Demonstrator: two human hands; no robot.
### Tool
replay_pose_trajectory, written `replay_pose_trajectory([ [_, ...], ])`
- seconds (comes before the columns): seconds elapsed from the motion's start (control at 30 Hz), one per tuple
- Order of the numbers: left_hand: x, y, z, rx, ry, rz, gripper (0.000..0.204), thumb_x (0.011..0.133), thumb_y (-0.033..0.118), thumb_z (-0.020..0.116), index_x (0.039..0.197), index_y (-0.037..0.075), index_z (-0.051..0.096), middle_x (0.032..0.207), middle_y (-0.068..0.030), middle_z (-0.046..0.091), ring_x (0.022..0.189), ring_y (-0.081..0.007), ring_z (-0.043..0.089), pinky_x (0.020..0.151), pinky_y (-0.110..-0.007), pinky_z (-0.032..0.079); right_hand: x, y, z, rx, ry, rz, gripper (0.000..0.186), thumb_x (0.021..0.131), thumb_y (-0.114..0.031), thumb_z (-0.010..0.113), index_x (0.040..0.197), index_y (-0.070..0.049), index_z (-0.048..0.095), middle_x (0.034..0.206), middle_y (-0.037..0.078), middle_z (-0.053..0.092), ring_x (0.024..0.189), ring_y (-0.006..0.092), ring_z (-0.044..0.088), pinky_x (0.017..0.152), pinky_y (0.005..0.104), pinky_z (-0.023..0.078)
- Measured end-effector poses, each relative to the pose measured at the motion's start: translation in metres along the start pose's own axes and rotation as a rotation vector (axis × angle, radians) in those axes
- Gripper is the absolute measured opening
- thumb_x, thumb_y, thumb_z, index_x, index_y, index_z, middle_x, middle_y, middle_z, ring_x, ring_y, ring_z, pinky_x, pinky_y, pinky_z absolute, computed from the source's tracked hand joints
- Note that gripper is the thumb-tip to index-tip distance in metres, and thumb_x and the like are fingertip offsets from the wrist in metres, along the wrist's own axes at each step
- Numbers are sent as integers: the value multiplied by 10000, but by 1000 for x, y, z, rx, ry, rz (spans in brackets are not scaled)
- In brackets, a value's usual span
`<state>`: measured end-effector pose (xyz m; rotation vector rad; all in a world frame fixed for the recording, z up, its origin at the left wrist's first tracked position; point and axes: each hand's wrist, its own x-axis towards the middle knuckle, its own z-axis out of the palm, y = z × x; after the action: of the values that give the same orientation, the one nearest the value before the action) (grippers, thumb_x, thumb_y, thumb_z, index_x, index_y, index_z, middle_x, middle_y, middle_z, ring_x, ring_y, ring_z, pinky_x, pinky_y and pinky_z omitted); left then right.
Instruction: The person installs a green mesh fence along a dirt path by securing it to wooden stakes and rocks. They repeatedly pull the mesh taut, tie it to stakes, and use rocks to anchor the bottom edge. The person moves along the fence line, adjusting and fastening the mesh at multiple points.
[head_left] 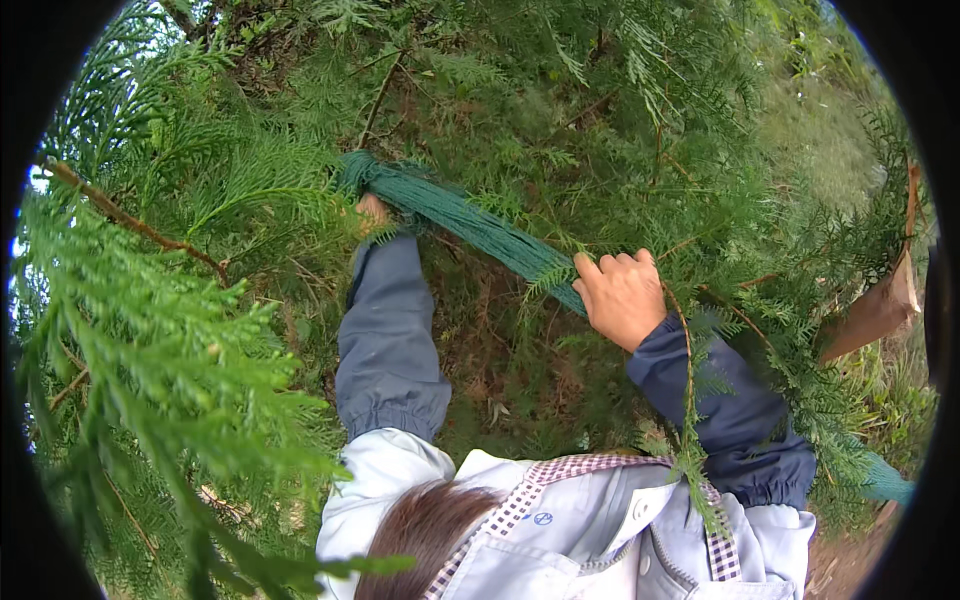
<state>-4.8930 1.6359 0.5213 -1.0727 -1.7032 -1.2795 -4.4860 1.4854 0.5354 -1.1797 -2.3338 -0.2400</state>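
Note:
A bunched length of dark green netting (470, 222) stretches slantwise between my two hands, its upper left end gathered into a thick bundle. My right hand (622, 297) is closed round the lower right end, knuckles up and thumb side toward the netting. At the upper left, my left hand (372, 213) grips under the bundle; the netting and a leafy sprig cover most of its fingers. Both forearms wear dark blue sleeve covers. Feathery green conifer foliage surrounds the netting, and a thin sprig hangs across my right wrist.
A leafy branch (140, 225) juts in close at the left, with blurred foliage below it. At the right is a thick cut branch (880, 305). More green netting (885, 480) lies at the lower right, near bare brown ground. Dense conifer twigs fill the far side.

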Motion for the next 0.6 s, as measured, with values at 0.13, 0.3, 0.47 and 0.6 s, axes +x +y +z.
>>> replay_pose_trajectory([
  [0.13,-1,13,21,-217,147,-440,322,820,125,611,1104,-6,533,1070,-142,583,923,-263,577,800,-372,491,0,1,0,42,-6,17,277,836,-252,600,1060,-91,577,703,82,566,705,254,561,710,397,380],
  [0.3,-12,35,-3,-909,299,-852,244,886,192,543,1037,1,545,998,-96,600,798,-205,595,667,-317,509,-2,1,1,74,42,26,259,832,-258,606,1011,-77,558,711,94,563,721,273,561,719,414,414],
  [0.47,-24,45,-27,-838,-160,-1081,449,910,408,512,1149,28,498,1110,-83,551,878,-215,565,722,-345,493,-3,0,1,47,25,27,233,825,-267,614,947,-82,540,716,94,559,725,276,563,723,398,421],
  [0.6,-5,29,-32,-956,-402,-1259,734,837,545,573,1357,81,343,1365,-95,354,1132,-292,422,956,-426,355,-3,1,2,82,25,31,229,837,-258,600,961,-74,540,714,99,557,728,282,565,713,419,428],
])
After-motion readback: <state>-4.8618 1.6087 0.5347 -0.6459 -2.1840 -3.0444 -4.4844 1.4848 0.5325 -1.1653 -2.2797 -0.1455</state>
